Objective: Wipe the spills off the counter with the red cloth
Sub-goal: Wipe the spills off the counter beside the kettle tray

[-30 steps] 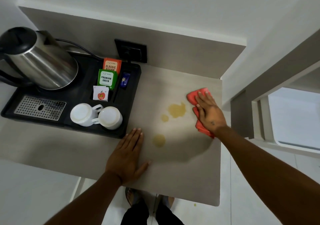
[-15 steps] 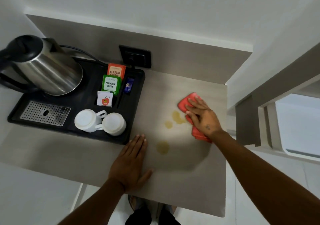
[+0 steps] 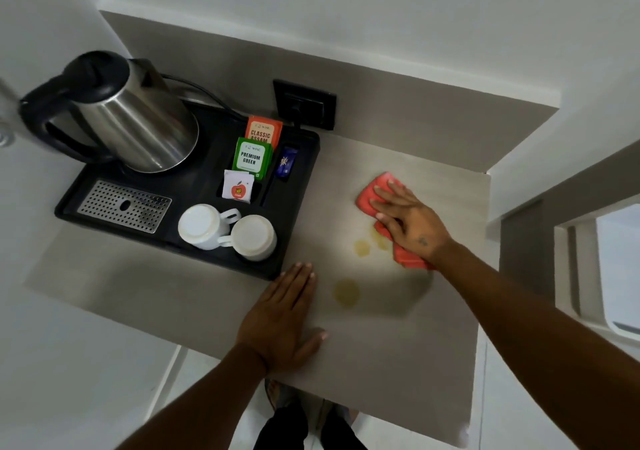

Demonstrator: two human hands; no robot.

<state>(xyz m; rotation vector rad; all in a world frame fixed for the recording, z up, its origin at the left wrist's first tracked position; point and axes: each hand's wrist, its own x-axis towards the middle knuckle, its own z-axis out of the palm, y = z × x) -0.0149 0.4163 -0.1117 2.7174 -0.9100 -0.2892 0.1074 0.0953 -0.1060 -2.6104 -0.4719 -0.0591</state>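
My right hand (image 3: 408, 223) presses flat on the red cloth (image 3: 372, 197), which lies on the pale grey counter (image 3: 398, 345) right of centre. The cloth covers most of the largest yellowish spill; a remnant (image 3: 379, 240) shows at its left edge. A small round spill (image 3: 362, 247) sits just left of that. A larger faint round spill (image 3: 346, 292) lies nearer me. My left hand (image 3: 282, 318) rests flat, palm down, on the counter near the front edge, left of that spill, holding nothing.
A black tray (image 3: 294, 242) fills the counter's left part, carrying a steel kettle (image 3: 138, 127), two upturned white cups (image 3: 227, 231), tea sachets (image 3: 254, 155) and a drip grille (image 3: 123, 205). A black wall socket (image 3: 304, 105) sits behind. Walls close the back and right.
My right hand has slid the red cloth leftward over the biggest spill, which is now mostly covered. My left hand has stayed flat in place.
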